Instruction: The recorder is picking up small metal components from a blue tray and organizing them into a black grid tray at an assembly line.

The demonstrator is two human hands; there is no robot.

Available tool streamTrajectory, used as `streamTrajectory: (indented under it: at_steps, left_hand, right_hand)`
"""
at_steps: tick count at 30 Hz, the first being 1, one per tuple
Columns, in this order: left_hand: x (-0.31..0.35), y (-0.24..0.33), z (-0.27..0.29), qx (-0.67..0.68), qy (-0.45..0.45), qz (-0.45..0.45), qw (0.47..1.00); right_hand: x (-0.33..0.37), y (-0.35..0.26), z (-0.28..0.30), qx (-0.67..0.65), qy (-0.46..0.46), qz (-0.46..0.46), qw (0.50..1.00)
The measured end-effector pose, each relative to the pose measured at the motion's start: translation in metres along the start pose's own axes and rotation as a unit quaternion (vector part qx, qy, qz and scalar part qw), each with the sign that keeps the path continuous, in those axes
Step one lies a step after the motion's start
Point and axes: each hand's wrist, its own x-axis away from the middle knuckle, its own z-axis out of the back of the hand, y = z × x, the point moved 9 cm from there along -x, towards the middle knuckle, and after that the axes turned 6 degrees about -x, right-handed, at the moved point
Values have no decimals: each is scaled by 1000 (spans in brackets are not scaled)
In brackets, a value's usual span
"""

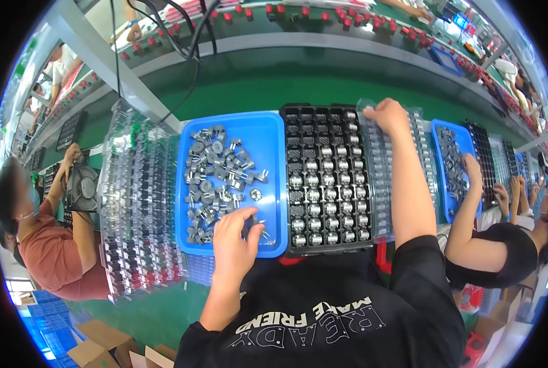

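Observation:
My left hand is at the near right part of a blue tray. Its thumb and forefinger curl round a small round grey part with metal pins. Loose grey parts of the same kind lie heaped over the tray's left and middle. My right hand reaches to the far end of a clear plastic cell tray holding rows of small parts. Those fingers are pinched together at its far left corner; what they hold, if anything, is hidden.
Between my arms lies a black cell tray with silver cylinders in many cells. Clear plastic trays are stacked at left. A person at left handles a dark fan; another person's hand is over a second blue tray. Black cables hang overhead.

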Motion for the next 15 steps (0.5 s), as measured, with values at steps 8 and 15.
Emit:
streamTrajectory:
  at_steps: [8,15]
  left_hand:
    - [18,-52,5,380,32,179,907]
    - [-12,-29,0,610,-25,186,769]
  right_hand:
    - [5,-4,-13,-83,-64,28,994]
    - [10,0,-3,-95,-67,157,981]
